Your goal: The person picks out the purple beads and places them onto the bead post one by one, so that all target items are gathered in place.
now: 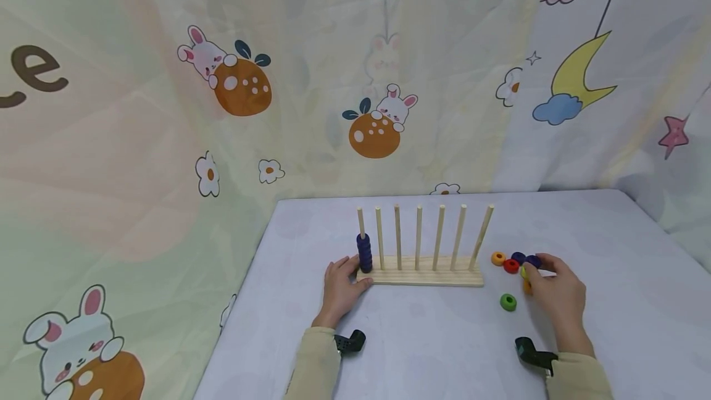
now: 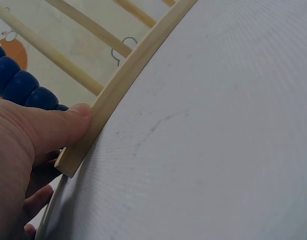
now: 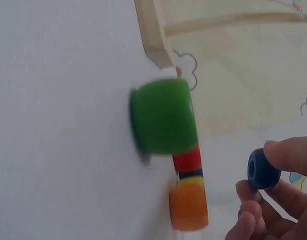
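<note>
A wooden peg rack with a row of upright pegs stands on the table. Several dark blue beads are stacked on its leftmost peg. At the rack's left end, my left hand grips the base, its thumb lying along the front edge in the left wrist view. To the right of the rack, my right hand pinches a blue bead between thumb and fingers, above the table with its hole showing. Loose beads lie close by: a green bead in front, and a red bead farther back.
An orange bead and another blue bead lie beside the red one. A yellow bead and a second orange bead are partly covered by the right hand in the head view. Behind the white table hangs a printed curtain.
</note>
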{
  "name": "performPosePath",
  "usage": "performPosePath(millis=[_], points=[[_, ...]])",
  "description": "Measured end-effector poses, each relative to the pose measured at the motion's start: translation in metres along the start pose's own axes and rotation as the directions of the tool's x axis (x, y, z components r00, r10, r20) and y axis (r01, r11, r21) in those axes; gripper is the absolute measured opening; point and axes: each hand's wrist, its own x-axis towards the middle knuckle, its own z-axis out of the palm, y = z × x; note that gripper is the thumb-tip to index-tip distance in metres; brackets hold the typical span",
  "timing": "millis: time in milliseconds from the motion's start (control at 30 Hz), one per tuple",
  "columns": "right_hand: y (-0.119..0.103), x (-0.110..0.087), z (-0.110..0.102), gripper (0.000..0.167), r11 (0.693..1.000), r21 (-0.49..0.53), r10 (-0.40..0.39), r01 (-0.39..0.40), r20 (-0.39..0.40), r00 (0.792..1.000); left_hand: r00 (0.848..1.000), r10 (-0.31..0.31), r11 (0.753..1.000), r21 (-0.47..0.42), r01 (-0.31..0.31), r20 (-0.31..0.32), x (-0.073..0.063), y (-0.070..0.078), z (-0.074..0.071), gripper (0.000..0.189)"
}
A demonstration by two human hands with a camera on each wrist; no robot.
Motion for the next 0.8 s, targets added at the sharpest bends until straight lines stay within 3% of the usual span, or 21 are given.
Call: performPosePath(millis=[400,600,800], points=[[-0.017,-0.012,0.012,0.056,0.994,-0.001,-0.108,0.108,0.091,0.99,1.0,-0.004,1.0,0.002,0.004,-0.009,0.001,-0.003,0.002,0.058],[-0.02,-0.016,0.02,0.046,0.959,-0.002,-0.281,0.282,0.088,0.956,1.0,-0.012,1.0,0.002,0.012,-0.003,0.001,-0.003,0.002,0.058],[-0.026,-0.024,0.025,0.044,0.946,0.017,-0.324,0.324,0.114,0.939,1.0,-0.01,1.0,0.004,0.01,-0.002,0.001,-0.002,0.002,0.058]])
